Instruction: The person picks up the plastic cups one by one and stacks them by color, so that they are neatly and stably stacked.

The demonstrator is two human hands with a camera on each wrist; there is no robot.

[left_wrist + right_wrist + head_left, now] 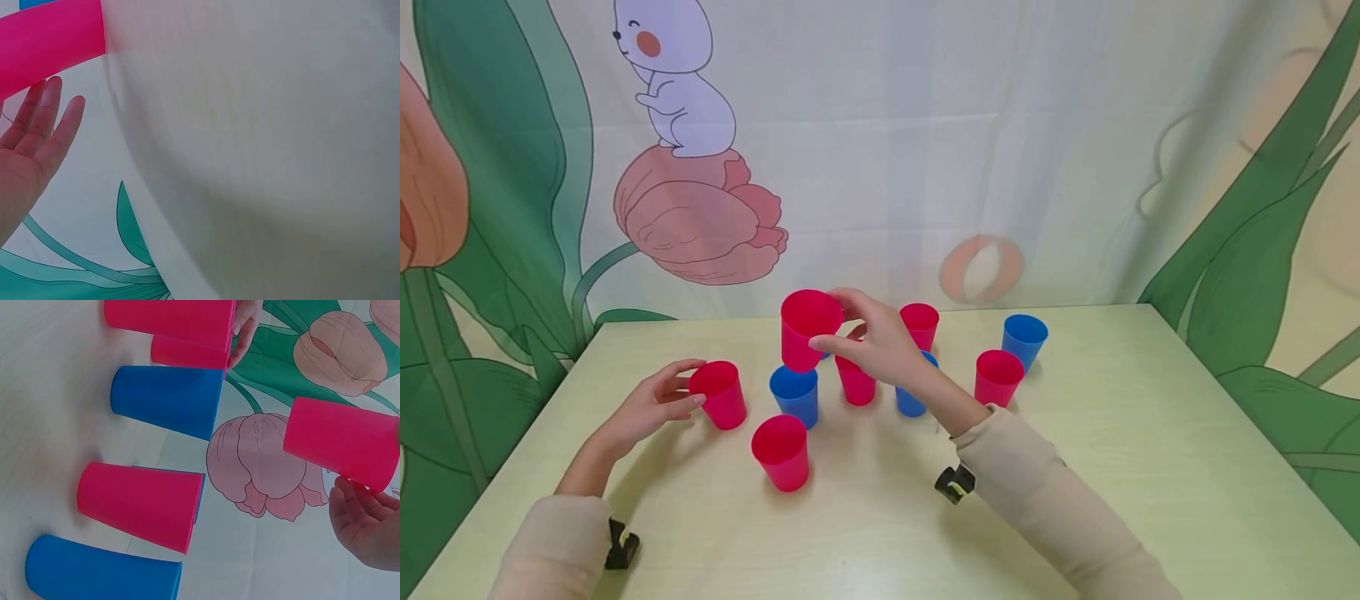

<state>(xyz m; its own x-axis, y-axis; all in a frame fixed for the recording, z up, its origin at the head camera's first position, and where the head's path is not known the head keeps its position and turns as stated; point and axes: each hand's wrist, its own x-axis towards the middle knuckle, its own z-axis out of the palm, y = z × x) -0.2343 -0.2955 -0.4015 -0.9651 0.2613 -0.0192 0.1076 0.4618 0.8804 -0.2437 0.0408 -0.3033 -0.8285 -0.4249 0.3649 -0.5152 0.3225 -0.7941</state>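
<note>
Yellowish table (pixel 865 517), tulip-printed curtain (pixel 880 167) behind, raised red cup (pixel 797 343)

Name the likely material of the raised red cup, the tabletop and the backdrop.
Red cup: probably plastic, smooth, with a thin rim and even colour.
Tabletop: wood or laminate, unclear which, faintly grained with soft sheen.
Backdrop: likely matte fabric, given its creases and folds.

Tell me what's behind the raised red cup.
Past its edges, the head view shows a blue cup and a blue sliver; whatever the raised red cup covers can't be seen.
</note>
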